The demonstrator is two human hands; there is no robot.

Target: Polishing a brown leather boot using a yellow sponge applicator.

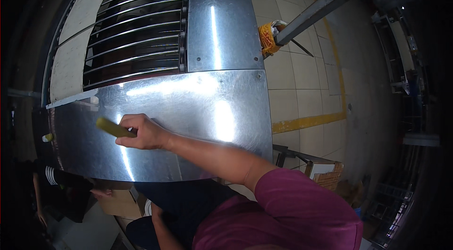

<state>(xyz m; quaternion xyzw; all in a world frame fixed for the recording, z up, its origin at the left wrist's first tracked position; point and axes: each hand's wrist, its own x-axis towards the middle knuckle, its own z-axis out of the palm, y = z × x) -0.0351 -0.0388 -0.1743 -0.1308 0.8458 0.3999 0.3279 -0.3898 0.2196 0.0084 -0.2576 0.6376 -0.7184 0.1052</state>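
Observation:
My right hand [144,132] is closed around a yellow-green, bar-like thing [113,128] with a rounded end, held just over a shiny metal tabletop [188,108]. Its kind does not show, and motion smears it somewhat. From the maroon sleeve my right forearm reaches leftward across the metal. Below the table's near edge, in front of my dark trousers, my left forearm [163,231] hangs low. The fingers of my left hand cannot be made out there, and a white rounded rim [148,207] shows beside it.
Metal rollers [137,37] run beyond the tabletop, with a pale strip [71,56] along their left. A cardboard box [120,203] stands below the near edge, close to another person's hand [101,193]. A metal post [325,2] with orange wrapping [267,37] rises at the right.

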